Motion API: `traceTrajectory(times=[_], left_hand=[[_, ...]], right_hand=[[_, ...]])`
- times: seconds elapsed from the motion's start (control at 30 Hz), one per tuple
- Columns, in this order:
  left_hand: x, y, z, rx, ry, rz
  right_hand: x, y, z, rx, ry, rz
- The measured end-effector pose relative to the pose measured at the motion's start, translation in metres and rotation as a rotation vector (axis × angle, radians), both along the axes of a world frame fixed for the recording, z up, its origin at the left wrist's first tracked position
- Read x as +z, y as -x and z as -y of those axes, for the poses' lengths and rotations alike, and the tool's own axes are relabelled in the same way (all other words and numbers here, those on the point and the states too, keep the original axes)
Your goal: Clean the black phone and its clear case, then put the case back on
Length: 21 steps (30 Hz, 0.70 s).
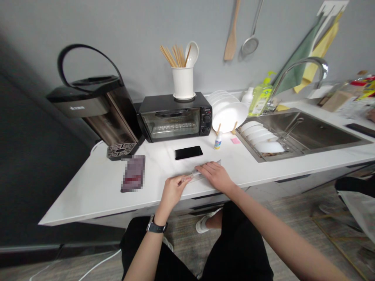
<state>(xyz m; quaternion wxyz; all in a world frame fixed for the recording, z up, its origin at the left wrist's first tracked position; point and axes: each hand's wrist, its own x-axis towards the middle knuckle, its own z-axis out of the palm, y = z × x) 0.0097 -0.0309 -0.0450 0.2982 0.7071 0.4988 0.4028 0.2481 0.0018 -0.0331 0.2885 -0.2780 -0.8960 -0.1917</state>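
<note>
A thin, clear strip (198,176) lies slantwise near the counter's front edge; its exact kind is too faint to make out. My left hand (172,190), with a dark-strapped watch on the wrist, pinches the strip's left end between thumb and fingertips. Something small and shiny shows at those fingertips, too small to name. Across the strip's right part rests my right hand (216,176), fingers together and holding it against the counter, with the thumb hidden. Just behind the hands lies a black-screened phone (189,152). A small white bottle with a yellow base (218,141) stands beyond my right hand.
A pink sticky note (235,141) is near the bottle. Left stand a water dispenser (108,113) and a blurred purple packet (133,173). Behind are a toaster oven (172,123) and plates (230,116). A sink (322,134) with bowls (260,136) is right.
</note>
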Motion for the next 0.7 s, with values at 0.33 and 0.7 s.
traceTrajectory(times=[0.33, 0.7], left_hand=[[0.003, -0.003, -0.002, -0.010, 0.027, 0.037], [-0.004, 0.003, -0.006, 0.072, -0.072, -0.148]], right_hand=[[0.000, 0.004, 0.003, -0.101, 0.124, -0.032], [0.018, 0.059, 0.028, 0.084, 0.235, 0.008]])
